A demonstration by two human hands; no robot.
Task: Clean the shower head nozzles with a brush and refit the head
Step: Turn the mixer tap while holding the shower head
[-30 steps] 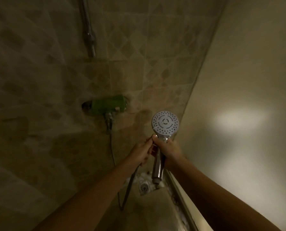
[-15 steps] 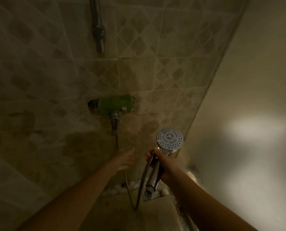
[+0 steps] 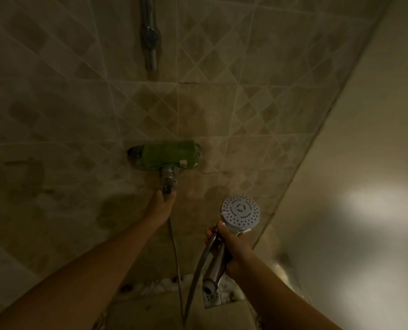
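Right hand (image 3: 231, 248) grips the shower head (image 3: 241, 214) by its handle at lower centre-right, nozzle face toward the camera, handle slanting down-left. Left hand (image 3: 163, 206), up-left of it, pinches the hose fitting (image 3: 167, 186) under the green-wrapped valve (image 3: 169, 154); the wall rail (image 3: 148, 36) stands well above both.

Dim diamond-patterned tiled wall (image 3: 222, 103) meets a plain panel (image 3: 364, 115) catching light glare, floor drain (image 3: 211, 298) below.
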